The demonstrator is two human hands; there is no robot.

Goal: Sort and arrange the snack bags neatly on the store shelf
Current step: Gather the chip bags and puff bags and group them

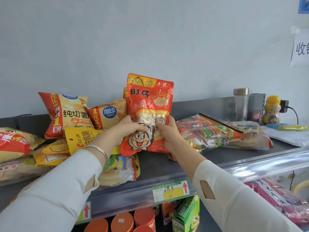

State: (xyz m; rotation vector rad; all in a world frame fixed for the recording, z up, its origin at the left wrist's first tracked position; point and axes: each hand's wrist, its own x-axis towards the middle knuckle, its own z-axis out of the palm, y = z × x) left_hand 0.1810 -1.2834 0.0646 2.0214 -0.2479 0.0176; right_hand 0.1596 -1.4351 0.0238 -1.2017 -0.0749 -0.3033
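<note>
An orange-red snack bag [148,104] with a cartoon face stands upright above the middle of the grey top shelf [168,164]. My left hand [128,129] grips its lower left edge and my right hand [168,133] grips its lower right edge. A second bag of the same kind shows just behind it. To the left lie yellow and red chip bags [66,113], a yellow nut bag [80,139] and a bag of flat cakes [120,169]. On the right lies a large clear bag of wrapped rice crackers [209,131].
At the back right stand a clear bottle [240,104], a yellow-capped jar [271,111] and a plugged-in charger [284,106]. Price labels [170,191] line the shelf edge. Orange-lidded cans [122,221] and a green box [187,215] sit below. A pink bag [280,196] lies lower right.
</note>
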